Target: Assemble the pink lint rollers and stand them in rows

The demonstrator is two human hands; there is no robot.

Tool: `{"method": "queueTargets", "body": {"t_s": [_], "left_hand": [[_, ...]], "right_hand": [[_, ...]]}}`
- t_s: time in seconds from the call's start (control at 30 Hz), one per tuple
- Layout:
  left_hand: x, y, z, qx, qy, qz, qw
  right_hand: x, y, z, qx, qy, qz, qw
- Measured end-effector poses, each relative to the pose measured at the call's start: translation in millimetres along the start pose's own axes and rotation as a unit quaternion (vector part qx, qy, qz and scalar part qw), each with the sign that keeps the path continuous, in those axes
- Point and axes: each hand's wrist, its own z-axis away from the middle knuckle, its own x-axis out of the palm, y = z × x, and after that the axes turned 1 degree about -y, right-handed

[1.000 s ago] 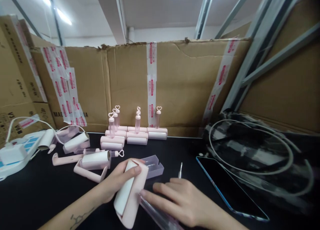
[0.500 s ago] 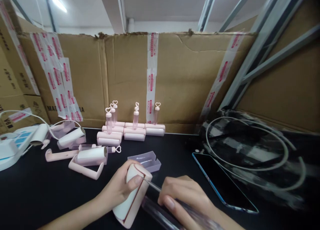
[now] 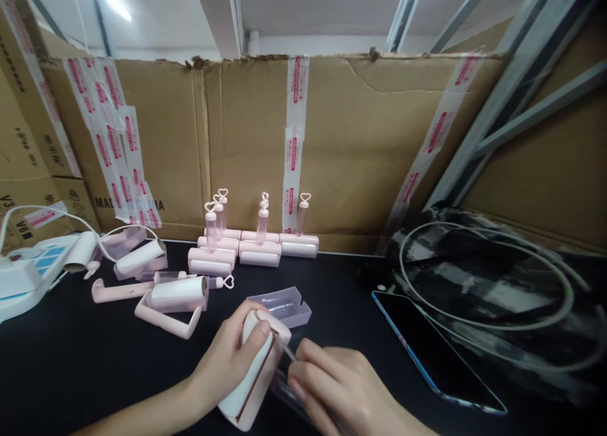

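Observation:
My left hand [image 3: 237, 350] is closed around a pink lint roller [image 3: 268, 382] with a white sticky roll, held tilted above the black table. Its thumb presses on the white roll near the upper end. In my right hand [image 3: 341, 382] is a thin metal-shafted tool [image 3: 286, 348], its tip at the gap between the roll and the pink cover. The tool's rear end is hidden by the hand, so its exact kind does not show. A clear handle tube [image 3: 290, 395] lies below the roller, partly behind my right fingers. Just beyond stands a translucent lilac cover [image 3: 296, 312].
Several pink lint rollers [image 3: 260, 254] with heart-topped handles stand along the cardboard wall [image 3: 246, 132]. Loose roller parts [image 3: 165, 322] and a power strip [image 3: 28, 290] lie left. At right are a phone [image 3: 441, 354] and a coiled white cable [image 3: 403, 265].
My right hand has moved closer to the lint roller, and the tool now stands at a steeper angle. My left thumb has slid slightly up the roll. The whole view has shifted a little.

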Motion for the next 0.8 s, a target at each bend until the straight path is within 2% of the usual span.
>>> {"method": "queueTargets", "body": {"t_s": [0.1,0.23,0.3,0.4,0.53,0.67,0.73,0.8], "left_hand": [[3.9,0,0,-0.006,0.022,0.026,0.999],[9.4,-6,-3,-0.055,0.112,0.112,0.986],[9.1,-7,-5,-0.054,0.14,0.113,0.982],[5.1,-4,-6,-0.032,0.162,0.099,0.981],[1.6,2,-6,-0.018,0.197,0.086,0.976],[4.7,11,-4,-0.001,0.247,0.07,0.966],[4.8,20,-2,-0.008,0.237,0.088,0.967],[-0.8,31,-1,-0.054,0.223,0.134,0.964]], "right_hand": [[11,-3,0,-0.011,-0.002,0.079,0.997],[24,1,0,-0.023,-0.01,0.147,0.989],[26,6,0,-0.027,0.01,0.147,0.989],[23,10,1,-0.036,0.04,0.153,0.987],[16,9,2,-0.055,0.024,0.22,0.974],[6,3,-1,-0.06,0.051,0.218,0.973],[1,1,-2,-0.063,0.064,0.199,0.976],[-4,1,-1,-0.074,0.089,0.179,0.977]]}}
